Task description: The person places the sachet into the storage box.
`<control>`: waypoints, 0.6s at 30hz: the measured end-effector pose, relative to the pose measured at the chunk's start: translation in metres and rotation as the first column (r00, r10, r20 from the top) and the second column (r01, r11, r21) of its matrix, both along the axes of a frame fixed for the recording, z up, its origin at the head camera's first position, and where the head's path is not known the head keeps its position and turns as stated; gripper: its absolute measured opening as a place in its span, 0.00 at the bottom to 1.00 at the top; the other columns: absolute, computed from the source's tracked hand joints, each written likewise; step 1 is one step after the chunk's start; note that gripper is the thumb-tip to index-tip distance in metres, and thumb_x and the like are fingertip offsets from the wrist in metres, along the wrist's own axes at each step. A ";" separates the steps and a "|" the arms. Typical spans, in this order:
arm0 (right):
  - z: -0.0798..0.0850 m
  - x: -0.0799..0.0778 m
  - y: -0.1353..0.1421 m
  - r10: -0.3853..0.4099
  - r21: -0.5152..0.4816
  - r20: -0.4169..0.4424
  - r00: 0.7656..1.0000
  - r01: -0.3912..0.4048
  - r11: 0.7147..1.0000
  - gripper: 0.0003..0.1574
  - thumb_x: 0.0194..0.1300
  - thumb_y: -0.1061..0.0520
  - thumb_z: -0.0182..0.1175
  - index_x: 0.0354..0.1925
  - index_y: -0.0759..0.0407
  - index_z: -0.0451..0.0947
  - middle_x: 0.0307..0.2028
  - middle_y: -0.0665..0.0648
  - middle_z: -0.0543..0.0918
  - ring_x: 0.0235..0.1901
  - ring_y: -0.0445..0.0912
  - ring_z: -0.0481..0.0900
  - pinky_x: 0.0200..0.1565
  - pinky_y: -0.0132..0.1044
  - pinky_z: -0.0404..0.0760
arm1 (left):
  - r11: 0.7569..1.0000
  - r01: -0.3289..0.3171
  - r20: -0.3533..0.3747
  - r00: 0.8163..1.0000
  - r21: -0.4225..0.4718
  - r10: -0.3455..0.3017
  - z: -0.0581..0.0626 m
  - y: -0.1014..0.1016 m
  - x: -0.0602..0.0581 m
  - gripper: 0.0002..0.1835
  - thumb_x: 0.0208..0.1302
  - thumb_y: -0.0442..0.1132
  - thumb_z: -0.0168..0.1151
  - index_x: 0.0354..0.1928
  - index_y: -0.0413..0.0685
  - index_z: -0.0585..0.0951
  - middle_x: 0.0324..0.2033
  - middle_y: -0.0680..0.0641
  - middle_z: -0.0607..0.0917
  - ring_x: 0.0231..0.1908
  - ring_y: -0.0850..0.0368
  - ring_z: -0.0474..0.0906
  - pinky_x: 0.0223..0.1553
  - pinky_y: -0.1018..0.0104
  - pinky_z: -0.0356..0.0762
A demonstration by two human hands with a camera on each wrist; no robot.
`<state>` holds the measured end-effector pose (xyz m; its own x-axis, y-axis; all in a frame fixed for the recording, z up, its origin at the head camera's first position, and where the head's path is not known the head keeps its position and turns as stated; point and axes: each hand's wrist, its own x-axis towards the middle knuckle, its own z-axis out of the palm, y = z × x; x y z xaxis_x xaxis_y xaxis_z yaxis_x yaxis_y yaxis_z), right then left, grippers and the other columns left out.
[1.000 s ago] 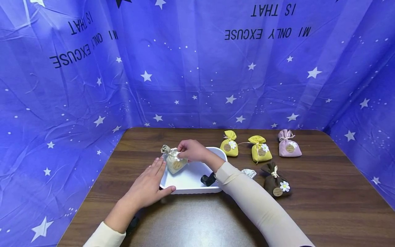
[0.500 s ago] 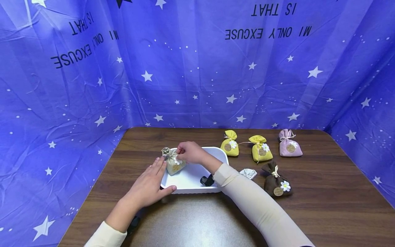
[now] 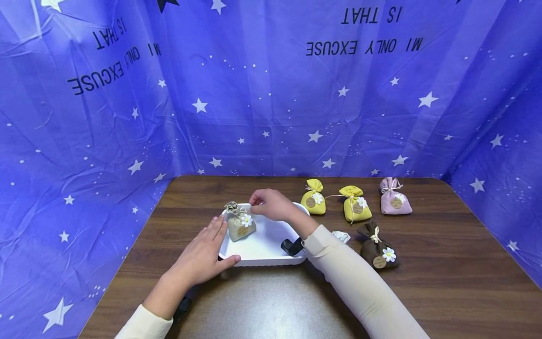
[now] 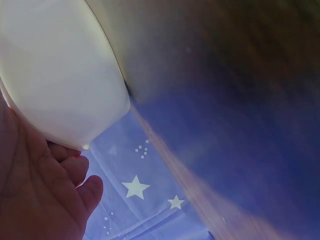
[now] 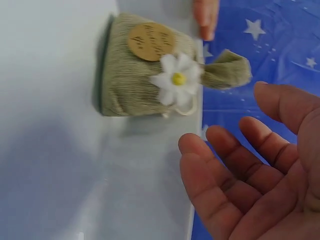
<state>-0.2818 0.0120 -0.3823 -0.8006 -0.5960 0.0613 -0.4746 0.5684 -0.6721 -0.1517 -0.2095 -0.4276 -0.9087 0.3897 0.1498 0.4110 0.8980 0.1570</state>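
Observation:
A beige-green cloth sachet (image 3: 241,229) with a white daisy, a round tag and a tied neck lies at the left end of the white tray (image 3: 271,245). My left hand (image 3: 203,252) rests along the tray's left side, fingers straight and thumb by the front rim. Over the tray's back part is my right hand (image 3: 273,205), holding nothing. In the right wrist view its loosely bent fingers (image 5: 210,187) are apart from the sachet (image 5: 135,75). The left wrist view shows the left palm (image 4: 45,185) against the outside of the tray (image 4: 60,70).
To the right of the tray on the wooden table (image 3: 444,278) lie two yellow sachets (image 3: 312,202) (image 3: 357,211), a pink sachet (image 3: 395,203) and a brown sachet (image 3: 379,254). A whitish sachet (image 3: 341,237) is partly hidden by the right sleeve. A blue star-printed curtain (image 3: 271,117) hangs behind.
My right hand has let go of the beige-green sachet and moved right, off it. The sachet stays in the tray's left end. My left hand has hardly moved.

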 end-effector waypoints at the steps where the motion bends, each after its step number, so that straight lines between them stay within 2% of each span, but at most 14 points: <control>1: 0.002 0.001 0.003 0.001 -0.014 0.002 1.000 -0.001 1.000 0.06 0.63 0.56 0.67 0.38 0.56 0.82 0.32 0.48 0.83 0.34 0.41 0.78 0.38 0.33 0.77 | 1.000 0.001 0.000 1.000 0.002 -0.001 0.000 0.000 0.000 0.53 0.64 0.70 0.54 0.72 0.28 0.60 0.74 0.33 0.55 0.74 0.38 0.50 0.70 0.43 0.57; 7: 0.011 0.008 0.022 -0.005 -0.090 0.016 1.000 0.007 0.996 0.07 0.64 0.56 0.66 0.39 0.57 0.82 0.33 0.50 0.83 0.36 0.42 0.79 0.41 0.36 0.78 | 1.000 0.002 0.004 1.000 0.007 -0.002 -0.001 0.000 0.000 0.53 0.65 0.71 0.51 0.72 0.29 0.60 0.74 0.33 0.55 0.74 0.38 0.50 0.70 0.43 0.56; 18: 0.021 0.023 0.063 -0.075 -0.165 0.049 0.996 0.082 0.983 0.07 0.65 0.56 0.66 0.41 0.57 0.81 0.35 0.51 0.83 0.39 0.44 0.79 0.42 0.39 0.79 | 1.000 0.000 0.011 1.000 -0.001 0.000 0.000 0.002 0.000 0.54 0.65 0.72 0.52 0.73 0.28 0.59 0.75 0.33 0.54 0.74 0.38 0.49 0.70 0.43 0.56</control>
